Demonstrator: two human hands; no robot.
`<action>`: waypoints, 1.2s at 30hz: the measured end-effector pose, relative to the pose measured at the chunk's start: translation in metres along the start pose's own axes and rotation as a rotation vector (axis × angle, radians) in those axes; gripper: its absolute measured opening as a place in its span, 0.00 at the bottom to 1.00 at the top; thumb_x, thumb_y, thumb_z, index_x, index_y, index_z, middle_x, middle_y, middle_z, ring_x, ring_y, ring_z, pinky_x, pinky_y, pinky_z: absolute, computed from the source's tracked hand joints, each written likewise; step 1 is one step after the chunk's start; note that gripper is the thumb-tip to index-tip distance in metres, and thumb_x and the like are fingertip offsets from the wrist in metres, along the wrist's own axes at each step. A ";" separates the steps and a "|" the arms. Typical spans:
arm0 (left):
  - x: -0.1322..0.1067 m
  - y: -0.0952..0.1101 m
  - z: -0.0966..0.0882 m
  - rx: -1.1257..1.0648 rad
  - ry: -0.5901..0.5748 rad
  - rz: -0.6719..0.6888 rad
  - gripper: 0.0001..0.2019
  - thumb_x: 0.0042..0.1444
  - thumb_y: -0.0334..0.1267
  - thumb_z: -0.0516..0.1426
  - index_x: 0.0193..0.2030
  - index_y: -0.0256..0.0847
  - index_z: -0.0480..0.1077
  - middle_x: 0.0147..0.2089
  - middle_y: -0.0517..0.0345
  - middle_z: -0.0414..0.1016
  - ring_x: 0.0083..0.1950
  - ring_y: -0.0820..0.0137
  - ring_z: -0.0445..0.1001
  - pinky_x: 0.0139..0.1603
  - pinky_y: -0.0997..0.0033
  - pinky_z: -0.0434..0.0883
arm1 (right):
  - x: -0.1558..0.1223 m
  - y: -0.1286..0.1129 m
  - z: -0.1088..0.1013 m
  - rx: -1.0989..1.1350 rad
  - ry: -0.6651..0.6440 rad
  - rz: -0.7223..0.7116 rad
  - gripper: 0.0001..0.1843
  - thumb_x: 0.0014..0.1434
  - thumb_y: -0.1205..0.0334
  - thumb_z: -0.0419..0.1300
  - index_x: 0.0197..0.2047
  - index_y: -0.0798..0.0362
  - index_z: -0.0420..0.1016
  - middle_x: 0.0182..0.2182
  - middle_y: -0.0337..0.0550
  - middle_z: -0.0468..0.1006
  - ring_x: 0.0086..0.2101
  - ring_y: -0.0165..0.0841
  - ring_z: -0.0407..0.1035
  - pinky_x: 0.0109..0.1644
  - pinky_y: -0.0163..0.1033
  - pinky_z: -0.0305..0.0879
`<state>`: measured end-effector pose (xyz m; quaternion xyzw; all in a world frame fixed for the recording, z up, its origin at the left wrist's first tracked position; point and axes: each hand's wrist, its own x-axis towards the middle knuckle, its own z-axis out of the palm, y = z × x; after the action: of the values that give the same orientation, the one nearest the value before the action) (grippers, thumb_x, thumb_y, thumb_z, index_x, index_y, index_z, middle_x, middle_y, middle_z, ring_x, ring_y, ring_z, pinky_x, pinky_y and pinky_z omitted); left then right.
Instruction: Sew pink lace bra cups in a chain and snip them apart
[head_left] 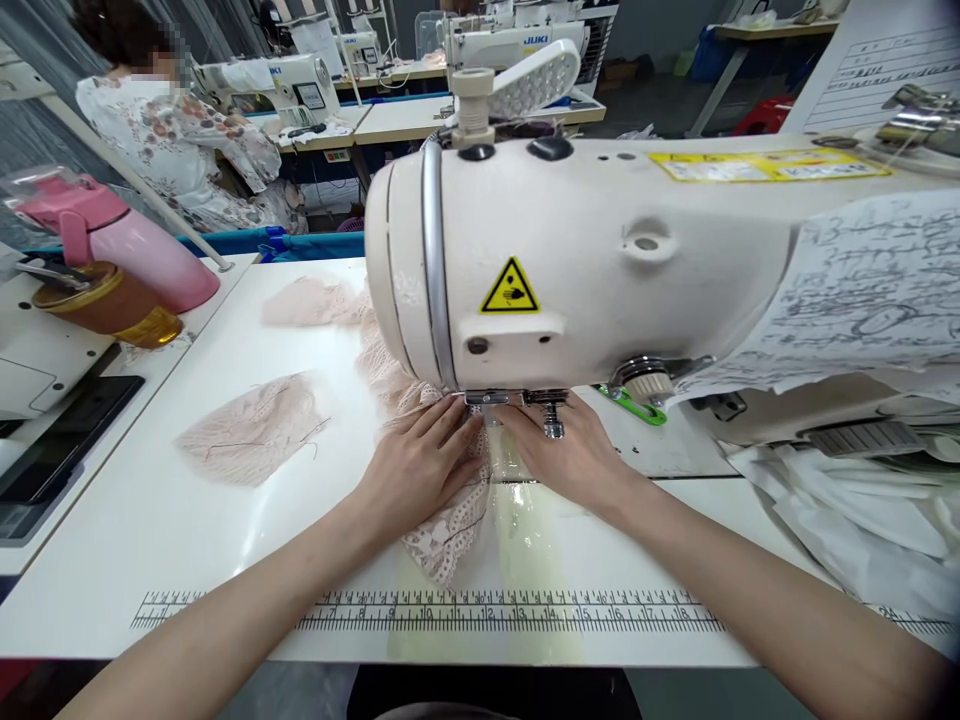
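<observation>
Pale pink lace fabric [448, 545] lies under the head of a sewing machine [585, 260], and its pointed end reaches toward the table's front. My left hand [420, 460] rests flat on this lace, fingers stretched toward the needle area and open. Just right of the needle area, my right hand [566, 450] lies low by the lace edge with its visible fingers extended. The machine head hides some of its fingertips. Behind the machine's left end, more of the lace is bunched. A separate lace piece [255, 430] with dark thread lines lies to the left.
A printed ruler [487, 612] runs along the table's front. White cloth [862, 500] is heaped at right, near a green clip-like object [634, 405]. A pink bottle [127, 235], an amber cup [112, 305] and a phone [71, 440] sit left. Another person [172, 140] sits beyond.
</observation>
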<state>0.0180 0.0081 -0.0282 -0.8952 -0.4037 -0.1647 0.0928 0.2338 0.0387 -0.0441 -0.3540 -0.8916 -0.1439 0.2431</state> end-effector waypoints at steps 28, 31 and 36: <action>-0.030 0.024 -0.072 -0.293 -0.253 -0.136 0.08 0.66 0.41 0.51 0.46 0.39 0.61 0.35 0.56 0.73 0.31 0.66 0.72 0.27 0.68 0.70 | 0.004 0.001 -0.010 0.549 0.047 -0.212 0.08 0.52 0.72 0.51 0.35 0.53 0.67 0.33 0.43 0.75 0.37 0.34 0.68 0.38 0.40 0.63; -0.016 0.020 -0.051 -0.187 -0.182 -0.007 0.08 0.61 0.36 0.56 0.45 0.37 0.64 0.35 0.55 0.72 0.34 0.62 0.71 0.30 0.64 0.70 | 0.004 0.003 -0.010 0.540 0.073 -0.221 0.09 0.51 0.72 0.51 0.36 0.53 0.66 0.34 0.43 0.75 0.38 0.35 0.69 0.39 0.41 0.63; -0.009 0.015 -0.027 -0.094 0.002 0.133 0.07 0.61 0.25 0.50 0.35 0.36 0.67 0.28 0.58 0.67 0.28 0.67 0.64 0.26 0.67 0.64 | 0.002 0.003 -0.008 0.520 0.021 -0.223 0.11 0.52 0.69 0.52 0.40 0.53 0.67 0.40 0.47 0.76 0.41 0.37 0.69 0.43 0.45 0.66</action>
<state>0.0180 -0.0164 -0.0071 -0.9233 -0.3349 -0.1777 0.0616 0.2373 0.0386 -0.0366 -0.1781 -0.9295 0.0600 0.3174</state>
